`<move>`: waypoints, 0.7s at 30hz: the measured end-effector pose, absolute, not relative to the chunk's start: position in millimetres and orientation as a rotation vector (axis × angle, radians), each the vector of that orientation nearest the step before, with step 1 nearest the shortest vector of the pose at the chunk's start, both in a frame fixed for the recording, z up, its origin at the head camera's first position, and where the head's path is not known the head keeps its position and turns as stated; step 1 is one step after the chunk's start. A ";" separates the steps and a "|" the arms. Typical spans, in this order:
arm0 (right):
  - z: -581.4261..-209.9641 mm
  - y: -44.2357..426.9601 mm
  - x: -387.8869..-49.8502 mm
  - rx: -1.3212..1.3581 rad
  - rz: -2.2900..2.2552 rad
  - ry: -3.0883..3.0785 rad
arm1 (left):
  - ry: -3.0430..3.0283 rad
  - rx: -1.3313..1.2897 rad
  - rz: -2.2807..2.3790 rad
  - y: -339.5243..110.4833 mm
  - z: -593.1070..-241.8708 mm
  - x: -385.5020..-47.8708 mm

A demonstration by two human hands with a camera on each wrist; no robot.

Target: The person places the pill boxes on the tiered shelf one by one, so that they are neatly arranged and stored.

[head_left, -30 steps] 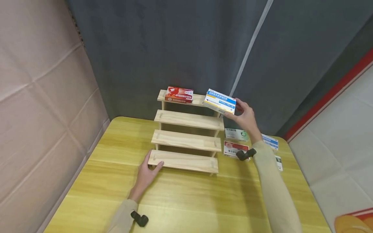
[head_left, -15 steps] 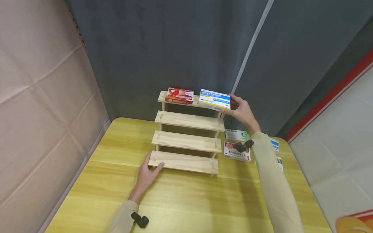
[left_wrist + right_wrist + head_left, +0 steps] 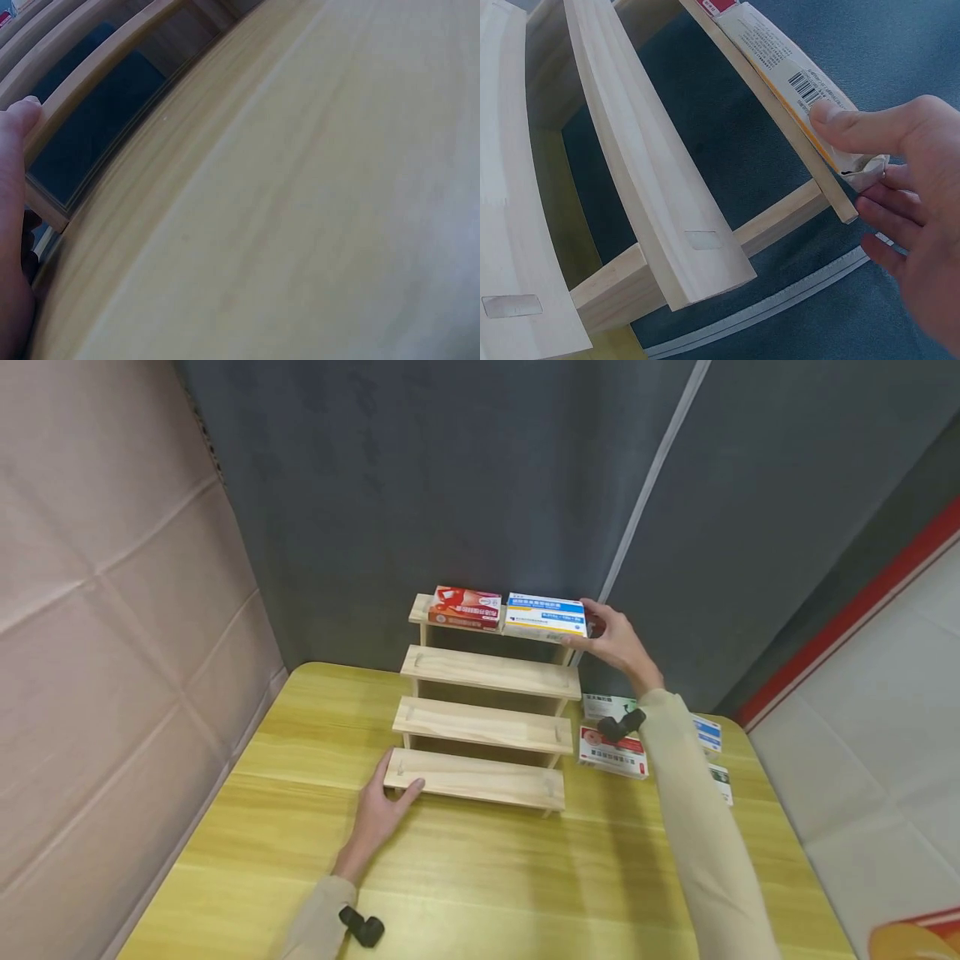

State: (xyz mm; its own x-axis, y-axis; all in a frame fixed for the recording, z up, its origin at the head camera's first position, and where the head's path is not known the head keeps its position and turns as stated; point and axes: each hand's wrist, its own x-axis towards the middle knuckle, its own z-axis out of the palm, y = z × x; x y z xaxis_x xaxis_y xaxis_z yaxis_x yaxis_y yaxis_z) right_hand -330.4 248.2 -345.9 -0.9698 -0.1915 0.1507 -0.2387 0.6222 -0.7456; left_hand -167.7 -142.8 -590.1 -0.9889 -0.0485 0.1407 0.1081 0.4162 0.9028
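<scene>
Nearest, a yellow wood-grain table (image 3: 465, 885), its near part running under the left sleeve (image 3: 318, 910), with a black device (image 3: 363, 927) at that wrist. Left hand (image 3: 377, 812) grips the left end of the lowest shelf (image 3: 480, 779) of a pale four-step rack (image 3: 491, 672); thumb on the front edge, other fingers round the end, partly hidden. Left wrist view: thumb tip against the wood. Right of the rack, flat on the table: a red-and-white box (image 3: 611, 760), with a green-and-white box (image 3: 604, 705) behind it, partly covered by the device (image 3: 621, 725) on the right wrist. Past the right sleeve (image 3: 705, 827), two more, part hidden: a small white carton (image 3: 722, 785) and, farther back, a blue-marked carton (image 3: 708, 734). Highest and rearmost shelf: right hand (image 3: 618, 639) pinches the right end of a blue-and-white box (image 3: 545, 615), thumb on its near side over the barcode, fingers at the end, which looks crumpled in the right wrist view. Box lies flat on the shelf, printed face up. Just left of it, a red box (image 3: 465, 607); cannot tell whether they touch. Behind everything, a dark grey curtain (image 3: 420, 485) with a pale slanting strip (image 3: 651, 485).
</scene>
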 end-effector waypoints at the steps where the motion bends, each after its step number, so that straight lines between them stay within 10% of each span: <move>1: -346.5 248.1 -330.5 0.373 1.281 -2.778 | -2.518 -0.054 -1.627 -142.7 -589.9 -167.7; 21: -360.5 248.9 -321.9 0.348 1.418 -2.746 | -2.524 -0.048 -1.611 -143.2 -591.3 -167.7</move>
State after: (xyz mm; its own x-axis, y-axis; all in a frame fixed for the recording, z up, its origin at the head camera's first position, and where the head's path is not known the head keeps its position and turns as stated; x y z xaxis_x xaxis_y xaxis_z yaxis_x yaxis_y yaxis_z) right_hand -321.9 248.9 -360.5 -0.9745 -0.1831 0.1300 -0.2121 0.5593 -0.8014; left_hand -167.7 -143.2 -591.3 -0.9887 -0.0521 0.1405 0.1055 0.4237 0.8996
